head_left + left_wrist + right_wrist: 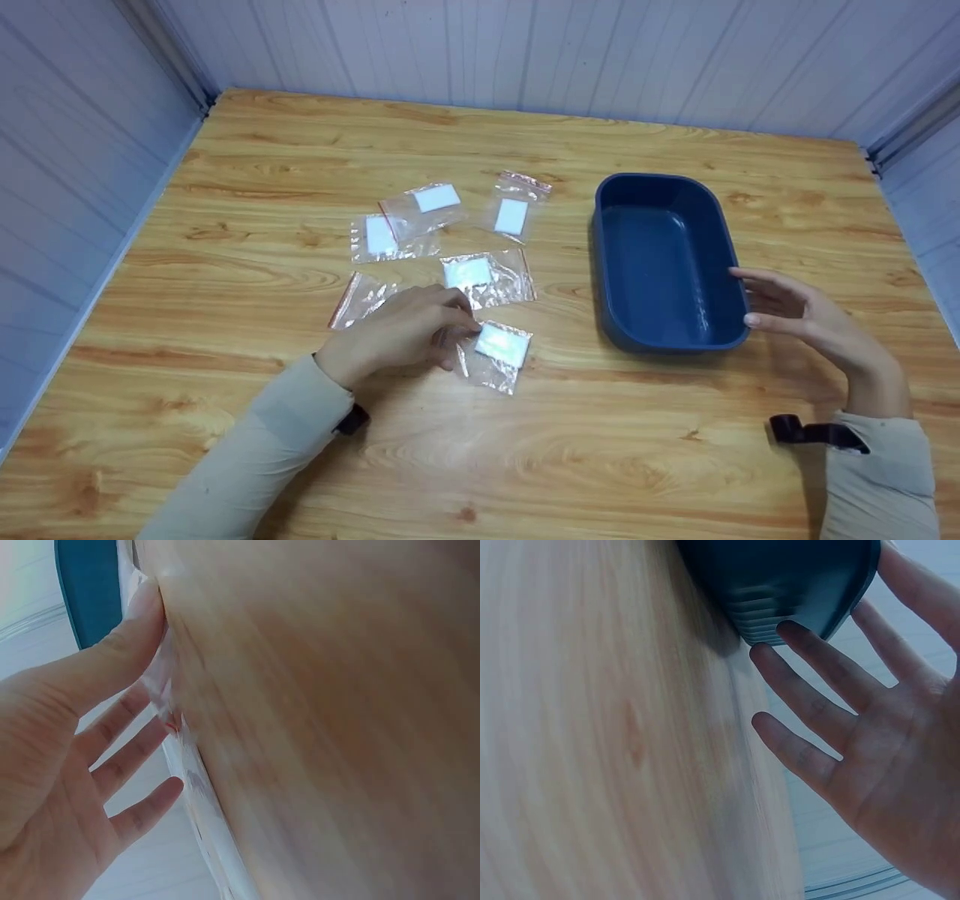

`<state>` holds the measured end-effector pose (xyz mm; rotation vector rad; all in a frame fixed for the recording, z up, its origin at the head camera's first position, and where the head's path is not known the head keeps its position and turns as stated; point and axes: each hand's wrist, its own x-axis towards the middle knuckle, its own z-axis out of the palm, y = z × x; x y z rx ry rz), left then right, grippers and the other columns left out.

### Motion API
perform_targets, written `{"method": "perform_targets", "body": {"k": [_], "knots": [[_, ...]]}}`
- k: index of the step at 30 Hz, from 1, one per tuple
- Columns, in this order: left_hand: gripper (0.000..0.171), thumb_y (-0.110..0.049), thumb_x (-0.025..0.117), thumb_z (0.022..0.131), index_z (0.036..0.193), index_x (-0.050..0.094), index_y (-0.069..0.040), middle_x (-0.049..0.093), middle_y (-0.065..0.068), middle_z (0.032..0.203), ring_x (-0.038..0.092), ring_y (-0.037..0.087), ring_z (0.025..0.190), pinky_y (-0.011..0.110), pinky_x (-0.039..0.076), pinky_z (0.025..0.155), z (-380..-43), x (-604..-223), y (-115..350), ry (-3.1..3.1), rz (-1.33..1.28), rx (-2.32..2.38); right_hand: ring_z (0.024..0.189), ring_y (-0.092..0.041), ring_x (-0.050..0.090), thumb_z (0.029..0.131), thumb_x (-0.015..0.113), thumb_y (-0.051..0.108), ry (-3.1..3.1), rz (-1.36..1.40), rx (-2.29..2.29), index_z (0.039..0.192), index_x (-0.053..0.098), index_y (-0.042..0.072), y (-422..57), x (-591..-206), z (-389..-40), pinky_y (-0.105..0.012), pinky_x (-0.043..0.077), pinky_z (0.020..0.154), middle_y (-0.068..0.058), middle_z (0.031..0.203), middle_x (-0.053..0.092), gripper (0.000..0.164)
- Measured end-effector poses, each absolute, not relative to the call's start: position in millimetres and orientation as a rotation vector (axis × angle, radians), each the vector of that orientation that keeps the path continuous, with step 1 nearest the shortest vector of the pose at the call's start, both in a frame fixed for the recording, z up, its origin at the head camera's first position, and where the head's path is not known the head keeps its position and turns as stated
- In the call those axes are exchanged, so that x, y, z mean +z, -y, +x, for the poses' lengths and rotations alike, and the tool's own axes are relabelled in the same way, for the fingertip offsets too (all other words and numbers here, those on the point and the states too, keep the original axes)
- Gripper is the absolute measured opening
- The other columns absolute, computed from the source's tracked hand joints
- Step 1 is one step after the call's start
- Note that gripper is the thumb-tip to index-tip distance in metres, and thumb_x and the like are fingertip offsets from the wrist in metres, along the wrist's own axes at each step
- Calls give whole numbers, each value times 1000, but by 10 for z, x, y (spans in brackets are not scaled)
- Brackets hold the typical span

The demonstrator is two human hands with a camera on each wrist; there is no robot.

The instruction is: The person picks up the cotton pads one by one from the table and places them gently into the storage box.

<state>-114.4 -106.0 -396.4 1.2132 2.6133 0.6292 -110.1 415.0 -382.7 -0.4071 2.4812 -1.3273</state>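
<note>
My left hand (409, 330) pinches the near edge of a clear zip bag (491, 375) with a white card-like piece inside. In the left wrist view the thumb (142, 615) lies at the bag's plastic, while the other fingers are spread loosely. Part of the bag is hidden under the hand. Over on the right, my right hand (817, 322) touches the long side of a dark blue tub (611, 300) at its rim. Its fingers (802, 697) are spread and fairly straight in the right wrist view, beside the ribbed outer wall.
Several more clear zip bags lie flat around the left hand: one (506, 277) just beyond it, one (521, 195) farther back, and two overlapping at back left. Another bag (356, 300) is partly covered by the hand. Pale panel walls (487, 52) bound the wooden table (562, 465).
</note>
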Motion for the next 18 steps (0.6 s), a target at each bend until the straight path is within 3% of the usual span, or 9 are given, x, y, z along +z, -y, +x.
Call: {"method": "perform_targets", "body": {"k": [2,18], "knots": [[39,-27,87,74,110,75,-17,63,-1,113,57,19,96,38,46,83,-1151,-3961,1050,-2620,1206,622,122,1,48,98,60,4,-2481,-410,-1324,152,38,9,-4149,-3826,-1099,-12,42,92,4,146,45,59],[13,-23,82,82,94,78,-19,70,-7,102,64,13,93,37,47,85,-1161,-3863,1016,-2650,1246,633,124,2,45,99,59,5,-2456,-408,-1340,153,36,10,-4149,-3815,-1090,-12,41,93,2,150,42,59]]}}
